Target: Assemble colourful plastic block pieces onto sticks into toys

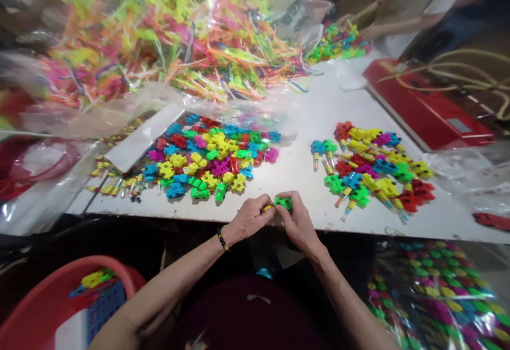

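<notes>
At the table's front edge my two hands meet, fingers closed. My right hand (pixel 298 228) pinches a small green toy car (pixel 283 203). My left hand (pixel 252 216) grips a thin tube with a yellow end (pixel 266 208), held close against the car; whether the two are joined is hidden by the fingers. Just beyond my left hand lies a pile of loose toy cars (pixel 211 167) in yellow, green, blue, red and pink. Farther left are many small tubes (pixel 125 185) with yellow and red ends. To the right rests a group of toy cars with tubes attached (pixel 382 182).
Bright plastic strips (pixel 191 36) heap up at the back. A white strip (pixel 145 140) lies over the tubes. A red box (pixel 430 105) with cords stands right. Below left is a red tub (pixel 35 297); below right, bagged colourful pieces (pixel 450 291). Another person's arm (pixel 398 26) reaches in.
</notes>
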### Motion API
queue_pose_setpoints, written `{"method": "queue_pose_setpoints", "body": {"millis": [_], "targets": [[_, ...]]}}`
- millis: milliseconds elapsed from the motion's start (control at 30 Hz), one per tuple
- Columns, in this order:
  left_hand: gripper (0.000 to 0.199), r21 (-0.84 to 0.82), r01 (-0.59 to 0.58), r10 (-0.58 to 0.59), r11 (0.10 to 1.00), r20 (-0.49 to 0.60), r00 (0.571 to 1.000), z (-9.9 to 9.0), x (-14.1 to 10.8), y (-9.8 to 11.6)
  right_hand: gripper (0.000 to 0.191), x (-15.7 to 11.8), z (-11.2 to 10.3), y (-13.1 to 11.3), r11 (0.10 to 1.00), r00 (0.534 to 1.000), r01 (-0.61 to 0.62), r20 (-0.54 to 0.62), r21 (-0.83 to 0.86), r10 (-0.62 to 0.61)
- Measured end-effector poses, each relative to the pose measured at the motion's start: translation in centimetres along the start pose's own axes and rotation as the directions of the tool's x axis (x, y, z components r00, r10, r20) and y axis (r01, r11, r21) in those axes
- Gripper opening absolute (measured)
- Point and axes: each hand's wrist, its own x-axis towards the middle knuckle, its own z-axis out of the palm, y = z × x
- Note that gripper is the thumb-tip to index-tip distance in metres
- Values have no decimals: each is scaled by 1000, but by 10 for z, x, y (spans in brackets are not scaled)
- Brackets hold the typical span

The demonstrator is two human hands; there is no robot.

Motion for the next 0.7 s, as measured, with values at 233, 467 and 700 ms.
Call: {"method": "queue_pose_setpoints", "body": {"millis": [233,467,700], "targets": [[34,-30,-52,51,998,-26,998,-13,-4,20,26,26,-60,8,972,985,102,-113,-211,-128],[19,117,-257,282,959,-343,896,-29,-31,15,57,56,-77,15,738,771,218,-351,-638,-532],[44,595,-99,503,797,-566,653,-56,-77,-36,69,50,29,5,970,964,156,-187,-186,-191]]}}
